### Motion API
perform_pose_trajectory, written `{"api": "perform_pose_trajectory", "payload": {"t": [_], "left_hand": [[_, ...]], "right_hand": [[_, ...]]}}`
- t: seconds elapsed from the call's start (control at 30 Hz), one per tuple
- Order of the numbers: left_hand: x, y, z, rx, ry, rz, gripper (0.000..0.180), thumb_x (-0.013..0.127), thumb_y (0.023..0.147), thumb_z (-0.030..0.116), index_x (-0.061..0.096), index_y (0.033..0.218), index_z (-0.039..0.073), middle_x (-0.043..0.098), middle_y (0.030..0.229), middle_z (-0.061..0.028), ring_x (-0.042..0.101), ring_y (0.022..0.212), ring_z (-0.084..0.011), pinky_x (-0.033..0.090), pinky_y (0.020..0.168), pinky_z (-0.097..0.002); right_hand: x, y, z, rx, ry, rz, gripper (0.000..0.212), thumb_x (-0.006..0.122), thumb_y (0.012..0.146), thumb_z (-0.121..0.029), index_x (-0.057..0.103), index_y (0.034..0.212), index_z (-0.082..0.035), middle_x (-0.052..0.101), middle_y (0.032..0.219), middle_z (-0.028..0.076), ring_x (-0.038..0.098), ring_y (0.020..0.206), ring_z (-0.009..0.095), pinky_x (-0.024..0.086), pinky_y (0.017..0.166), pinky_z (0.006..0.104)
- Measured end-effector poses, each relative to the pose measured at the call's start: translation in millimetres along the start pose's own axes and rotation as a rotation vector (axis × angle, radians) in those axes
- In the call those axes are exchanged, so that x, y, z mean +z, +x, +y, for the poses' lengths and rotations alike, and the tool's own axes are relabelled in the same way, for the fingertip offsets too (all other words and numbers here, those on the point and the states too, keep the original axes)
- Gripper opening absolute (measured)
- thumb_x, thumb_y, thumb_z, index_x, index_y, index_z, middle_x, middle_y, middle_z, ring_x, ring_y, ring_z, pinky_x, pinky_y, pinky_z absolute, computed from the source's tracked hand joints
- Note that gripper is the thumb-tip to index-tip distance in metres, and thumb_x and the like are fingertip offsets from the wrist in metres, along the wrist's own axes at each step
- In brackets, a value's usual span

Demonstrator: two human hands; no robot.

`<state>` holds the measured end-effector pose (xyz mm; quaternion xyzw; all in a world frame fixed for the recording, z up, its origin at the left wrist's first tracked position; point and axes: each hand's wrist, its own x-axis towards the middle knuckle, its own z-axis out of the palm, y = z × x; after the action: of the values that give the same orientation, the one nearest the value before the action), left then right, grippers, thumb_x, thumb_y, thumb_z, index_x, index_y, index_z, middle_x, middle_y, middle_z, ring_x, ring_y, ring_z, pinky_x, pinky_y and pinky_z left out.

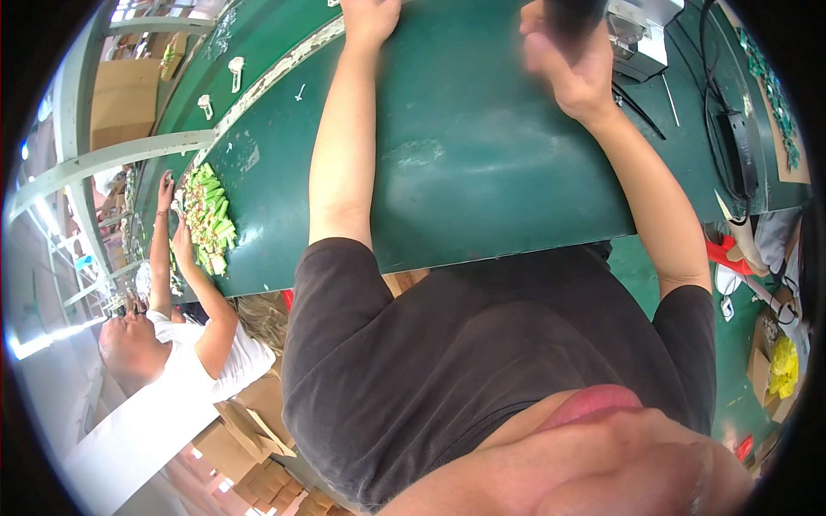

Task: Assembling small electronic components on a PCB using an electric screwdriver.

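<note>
Dark object point(575, 15) sits at the top edge of the view, over the table point(482, 189), partly cut off and so blurred that its kind cannot be made out. The right hand point(570, 70) is against it, thumb to the left; the fingers are smeared and partly covered by it, so I cannot tell whether they pinch it. The left hand point(375, 12) is cut off by the same edge: its fingers and anything under them are out of sight. Just right of the right hand stands a device point(644, 53), its top cropped, with a thin rod point(670, 100) and a black adapter point(737, 150) nearby. Far left, pale parts point(236, 75) lie beyond a worn rail point(280, 73), too small to identify. Below them, a co-worker point(234, 365) reaches toward a green pile point(212, 215), whose pieces blend together.
</note>
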<state>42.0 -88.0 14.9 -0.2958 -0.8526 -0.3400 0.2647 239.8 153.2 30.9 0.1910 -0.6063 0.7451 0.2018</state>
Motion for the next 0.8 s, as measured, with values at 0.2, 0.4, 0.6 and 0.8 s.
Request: {"api": "perform_pose_trajectory", "payload": {"t": [0.2,0.4,0.6,0.8], "left_hand": [[-1.1,-0.9,-5.1,-0.034,-0.041,-0.036,0.022,0.066,0.087,0.001,0.069,0.108,0.003,0.069,0.107,-0.0149,0.068,0.098,-0.0282,0.056,0.089,-0.0378],[1.9,-1.5,-3.5,-0.118,-0.117,-0.064,0.022,0.066,0.087,0.0,0.07,0.108,0.003,0.069,0.104,-0.0134,0.07,0.094,-0.0253,0.056,0.086,-0.0349],[0.4,1.4,-1.0,-0.049,-0.052,-0.059,0.021,0.067,0.087,0.0,0.07,0.108,0.002,0.069,0.103,-0.0126,0.069,0.094,-0.0248,0.056,0.086,-0.0343],[0.0,0.9,0.1,-0.104,-0.045,-0.095,0.021,0.066,0.087,0.0,0.07,0.108,0.002,0.07,0.102,-0.0125,0.07,0.093,-0.0239,0.056,0.086,-0.034]], "right_hand": [[2.0,3.8,-3.4,-0.145,-0.167,-0.012,0.042,0.069,0.094,-0.012,0.047,0.127,0.0,0.059,0.099,0.005,0.057,0.077,0.009,0.048,0.071,0.0263],[1.1,2.4,-7.3,-0.08,-0.142,0.032,0.042,0.069,0.093,-0.013,0.049,0.127,0.002,0.061,0.1,0.006,0.059,0.082,0.011,0.049,0.076,0.0288],[2.7,1.3,-11.4,-0.109,-0.306,0.051,0.039,0.071,0.091,-0.013,0.052,0.12,0.003,0.064,0.084,0.007,0.061,0.071,0.014,0.05,0.068,0.0288],[5.1,1.9,-12.9,-0.09,-0.37,0.084,0.04,0.075,0.086,-0.012,0.053,0.117,0.002,0.065,0.08,0.008,0.061,0.067,0.016,0.049,0.065,0.0305]]}}
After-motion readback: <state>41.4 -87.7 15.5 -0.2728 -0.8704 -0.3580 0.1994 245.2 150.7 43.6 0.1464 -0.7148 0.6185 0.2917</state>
